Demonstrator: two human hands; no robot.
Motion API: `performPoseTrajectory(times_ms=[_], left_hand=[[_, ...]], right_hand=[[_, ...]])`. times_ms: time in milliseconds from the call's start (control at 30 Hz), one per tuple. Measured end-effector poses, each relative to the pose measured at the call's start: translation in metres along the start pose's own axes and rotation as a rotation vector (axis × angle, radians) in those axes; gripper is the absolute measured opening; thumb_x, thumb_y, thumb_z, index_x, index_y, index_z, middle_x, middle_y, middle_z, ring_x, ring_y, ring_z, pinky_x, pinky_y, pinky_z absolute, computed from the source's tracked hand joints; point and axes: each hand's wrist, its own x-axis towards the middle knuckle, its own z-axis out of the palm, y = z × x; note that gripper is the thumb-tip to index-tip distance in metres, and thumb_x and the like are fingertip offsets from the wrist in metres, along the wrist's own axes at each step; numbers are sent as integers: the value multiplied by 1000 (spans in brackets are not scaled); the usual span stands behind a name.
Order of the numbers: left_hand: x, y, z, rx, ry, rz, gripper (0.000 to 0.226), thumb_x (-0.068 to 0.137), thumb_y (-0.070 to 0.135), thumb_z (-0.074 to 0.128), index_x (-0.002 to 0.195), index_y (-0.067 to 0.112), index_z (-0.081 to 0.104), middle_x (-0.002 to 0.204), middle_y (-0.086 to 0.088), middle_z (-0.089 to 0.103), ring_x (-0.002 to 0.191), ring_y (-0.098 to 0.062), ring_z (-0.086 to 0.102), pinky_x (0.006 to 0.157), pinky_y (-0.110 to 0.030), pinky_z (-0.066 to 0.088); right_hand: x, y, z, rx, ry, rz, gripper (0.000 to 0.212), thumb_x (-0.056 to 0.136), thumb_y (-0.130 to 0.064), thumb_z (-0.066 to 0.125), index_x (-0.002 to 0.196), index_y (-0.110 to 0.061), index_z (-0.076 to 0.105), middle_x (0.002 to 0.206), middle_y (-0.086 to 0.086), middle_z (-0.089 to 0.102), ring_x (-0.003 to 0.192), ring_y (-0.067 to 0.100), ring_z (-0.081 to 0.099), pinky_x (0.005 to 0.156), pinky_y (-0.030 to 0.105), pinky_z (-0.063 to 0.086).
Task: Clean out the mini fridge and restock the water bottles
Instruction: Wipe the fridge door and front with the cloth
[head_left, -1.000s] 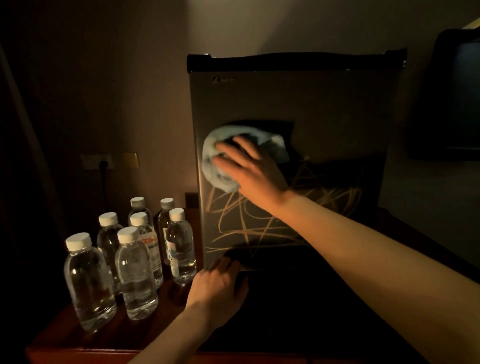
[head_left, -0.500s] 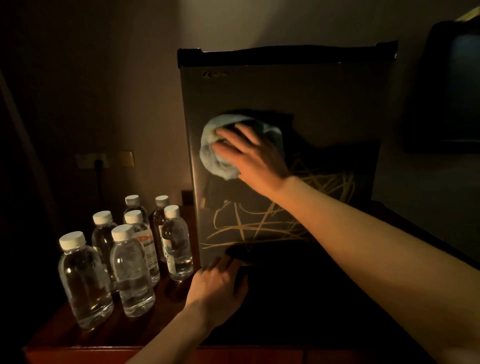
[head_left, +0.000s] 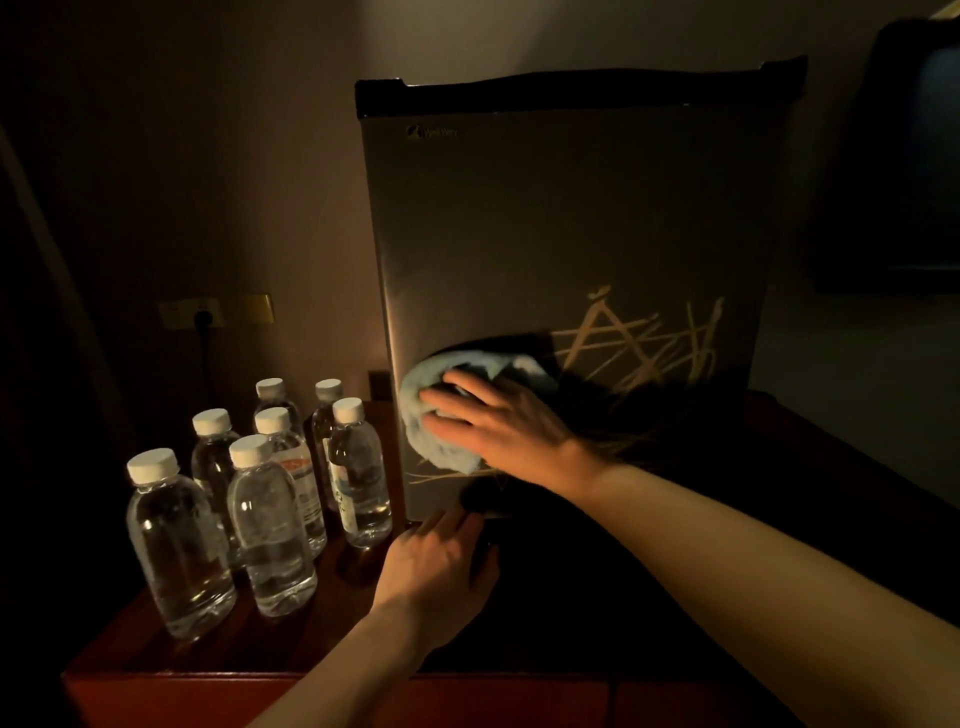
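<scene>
A small logo with lettering is printed near the top left corner of the mini fridge (head_left: 571, 218) door, but it is too dim and blurred to be read. Pale scribbled lines are seen across the lower part of the door. The mini fridge is set upright on a dark reddish desk (head_left: 156, 654), with its door closed.

A light blue cloth (head_left: 431, 415) is pressed flat against the lower left of the door by the right hand (head_left: 498, 423), whose fingers are spread straight over it. The left hand (head_left: 436, 566) is laid on the desk at the foot of the fridge, its fingers relaxed and extended towards the bottom edge of the door; whether the door is actually touched cannot be told in the shadow. The hands are kept apart, the right above the left.

Seven water bottles (head_left: 270, 525) with white caps are stood upright in a cluster on the desk just left of the fridge. Labels are carried by the bottles nearest the fridge, with reddish print on one, though no words can be made out.

A wall socket (head_left: 195, 312) with a plugged-in cable is seen behind the bottles, and a dark screen (head_left: 909, 156) is mounted at the far right.
</scene>
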Motion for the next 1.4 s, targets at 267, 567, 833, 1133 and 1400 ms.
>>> performPoseTrajectory(times_ms=[267, 567, 833, 1133, 1400], left_hand=[[-1, 5, -7, -62, -98, 21, 41, 99, 53, 31, 132, 33, 45, 132, 10, 49, 120, -10, 48, 89, -28, 44], [-7, 6, 4, -8, -38, 39, 38, 95, 54, 33, 114, 30, 56, 114, 8, 59, 109, -14, 57, 80, -31, 47], [-12, -7, 8, 52, 100, 65, 28, 90, 47, 45, 85, 25, 61, 84, 7, 60, 79, -14, 62, 54, -29, 48], [-9, -5, 4, 29, 38, 54, 42, 92, 55, 32, 107, 28, 61, 106, 7, 63, 99, -15, 61, 72, -31, 50], [-14, -9, 10, 29, 83, 59, 30, 90, 50, 44, 92, 25, 61, 92, 6, 63, 89, -17, 62, 61, -33, 49]], right_hand=[[32, 54, -29, -15, 70, 132, 45, 82, -8, 48, 121, -21, 67, 139, 3, 56, 127, 29, 46, 87, 48, 50], [-1, 2, -2, 57, 116, 66, 38, 88, -6, 46, 113, -20, 70, 133, 2, 61, 121, 30, 55, 80, 42, 56], [-34, -33, 19, 37, -32, -92, 31, 90, -16, 45, 106, -25, 70, 130, -4, 62, 118, 21, 57, 68, 35, 54], [33, 19, -18, 21, 105, 162, 37, 87, -7, 45, 113, -20, 68, 135, 4, 59, 123, 29, 52, 78, 45, 50], [19, -32, 14, 32, 114, 57, 31, 87, -11, 48, 106, -21, 71, 127, 1, 65, 120, 27, 56, 75, 39, 49]])
